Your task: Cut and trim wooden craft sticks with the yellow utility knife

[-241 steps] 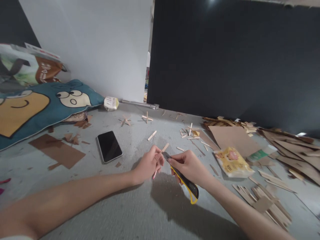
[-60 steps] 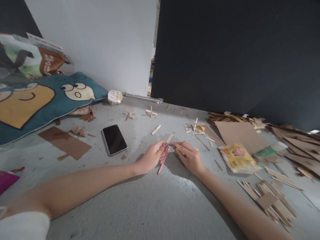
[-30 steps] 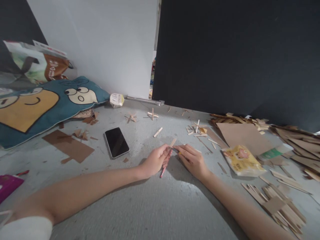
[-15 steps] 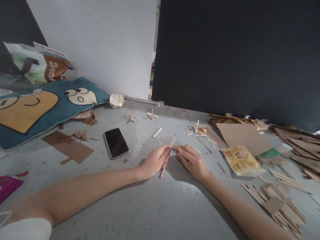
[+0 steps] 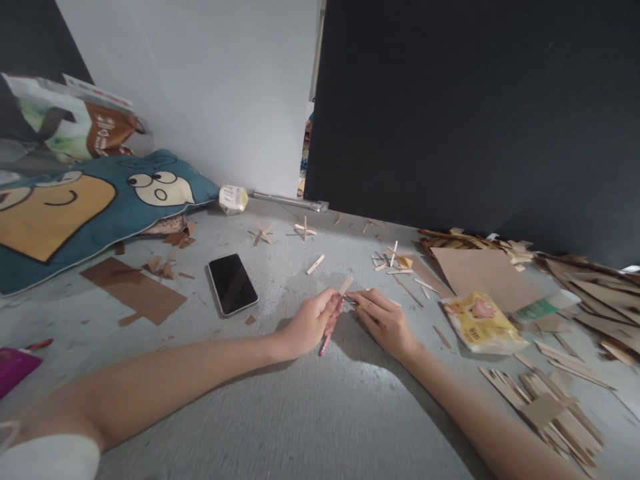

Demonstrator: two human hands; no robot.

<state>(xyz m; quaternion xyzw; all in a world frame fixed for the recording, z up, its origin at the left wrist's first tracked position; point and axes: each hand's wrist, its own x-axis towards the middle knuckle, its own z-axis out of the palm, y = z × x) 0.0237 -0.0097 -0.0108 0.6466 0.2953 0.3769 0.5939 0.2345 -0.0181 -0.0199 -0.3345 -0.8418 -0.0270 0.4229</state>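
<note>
My left hand [image 5: 313,322] is closed, pinching a flat wooden craft stick [image 5: 345,286] whose pale end juts up past the fingertips. A thin pink pencil-like rod [image 5: 325,345] sticks out below the same fingers. Close on the right, my right hand [image 5: 385,320] is closed with its fingers bent over a small thin metallic tool [image 5: 350,299], which touches or nearly touches the stick; its kind is mostly hidden by the fingers. A loose craft stick [image 5: 315,265] lies on the table just beyond both hands.
A phone [image 5: 233,284] and brown cardboard [image 5: 135,290] lie left, before a blue cushion [image 5: 165,180]. Small stick crosses [image 5: 305,229] stand at the back. On the right are a yellow tissue pack [image 5: 483,323], a green-white tube [image 5: 545,307] and a stick pile [image 5: 563,407].
The view has shifted very slightly. Both hands stay together at the craft stick, almost unmoved.
</note>
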